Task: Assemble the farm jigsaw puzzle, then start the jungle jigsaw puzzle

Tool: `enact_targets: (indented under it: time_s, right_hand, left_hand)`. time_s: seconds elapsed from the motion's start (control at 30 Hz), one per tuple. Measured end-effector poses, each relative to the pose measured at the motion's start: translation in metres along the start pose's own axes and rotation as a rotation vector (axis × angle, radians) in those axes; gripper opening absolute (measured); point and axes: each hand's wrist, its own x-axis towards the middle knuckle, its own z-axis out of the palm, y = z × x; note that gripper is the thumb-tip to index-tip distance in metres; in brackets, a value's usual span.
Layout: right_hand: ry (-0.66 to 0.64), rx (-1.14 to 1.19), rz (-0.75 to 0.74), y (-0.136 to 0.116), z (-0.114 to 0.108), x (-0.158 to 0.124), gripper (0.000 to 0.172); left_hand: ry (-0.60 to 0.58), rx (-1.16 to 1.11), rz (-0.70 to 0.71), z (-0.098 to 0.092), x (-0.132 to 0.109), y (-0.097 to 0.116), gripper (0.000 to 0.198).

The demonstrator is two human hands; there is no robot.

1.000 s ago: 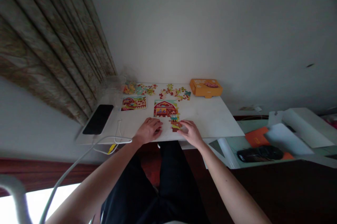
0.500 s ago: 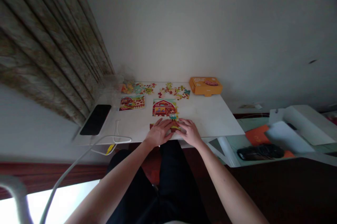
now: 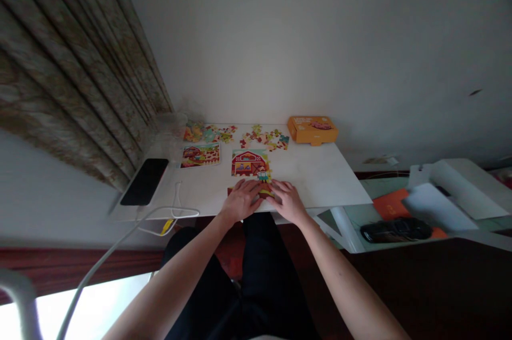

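Note:
A partly built jigsaw puzzle [image 3: 250,163] with a red barn picture lies in the middle of the white table [image 3: 320,177]. My left hand [image 3: 241,199] rests flat on its lower left pieces, fingers stretched out. My right hand [image 3: 286,199] lies flat just right of it, fingers spread over the puzzle's lower right edge. The pieces under both hands are mostly hidden. Loose puzzle pieces [image 3: 264,139] lie scattered at the back of the table.
An orange box [image 3: 312,129] stands at the back right. A picture card [image 3: 200,154] and more loose pieces [image 3: 208,132] lie at the left. A black phone [image 3: 144,180] and white cable [image 3: 176,211] sit near the left edge. A curtain [image 3: 80,63] hangs left; a cluttered lower shelf [image 3: 420,212] is to the right.
My left hand has slid right onto the lower left of the puzzle, next to my right hand. The right hand has barely moved.

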Motion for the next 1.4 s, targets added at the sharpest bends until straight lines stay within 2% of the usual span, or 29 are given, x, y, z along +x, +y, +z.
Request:
enact_targets:
  time_s: [0.17, 0.3, 0.43, 0.53, 0.7, 0.9, 1.03, 1.17, 1.27, 1.4]
  right_hand:
    - [0.055, 0.152, 0.018, 0.009, 0.003, 0.002, 0.041]
    - [0.076, 0.302, 0.061, 0.030, 0.005, 0.012, 0.031]
    - [0.128, 0.281, 0.124, 0.048, 0.006, 0.034, 0.025]
    - [0.154, 0.212, 0.151, 0.052, 0.007, 0.053, 0.026]
    - [0.020, 0.029, 0.085, 0.042, 0.007, 0.072, 0.034]
    - [-0.079, -0.104, 0.025, 0.033, 0.003, 0.072, 0.042]
    - [-0.074, -0.096, 0.021, 0.032, 0.001, 0.070, 0.055]
    - [-0.138, -0.050, -0.084, 0.029, -0.004, 0.070, 0.069]
    - [-0.169, -0.043, -0.124, 0.027, -0.007, 0.069, 0.075]
    - [-0.153, -0.031, -0.123, 0.026, -0.007, 0.070, 0.074]
  left_hand:
    - [0.001, 0.003, -0.004, -0.001, 0.000, 0.001, 0.045]
    - [0.011, 0.003, 0.000, -0.002, 0.000, 0.002, 0.046]
    - [0.005, 0.004, 0.007, -0.001, 0.000, 0.001, 0.042]
    - [0.007, -0.004, 0.016, -0.001, 0.000, 0.000, 0.042]
    - [0.012, 0.026, 0.010, -0.001, 0.003, 0.004, 0.039]
    - [0.014, 0.066, 0.000, -0.003, 0.003, 0.008, 0.038]
    - [0.098, 0.081, -0.036, -0.013, -0.010, -0.004, 0.038]
    - [0.171, 0.085, -0.108, -0.032, -0.034, -0.028, 0.031]
    - [0.141, 0.090, -0.115, -0.041, -0.051, -0.046, 0.031]
    - [0.045, 0.091, -0.068, -0.041, -0.061, -0.056, 0.032]
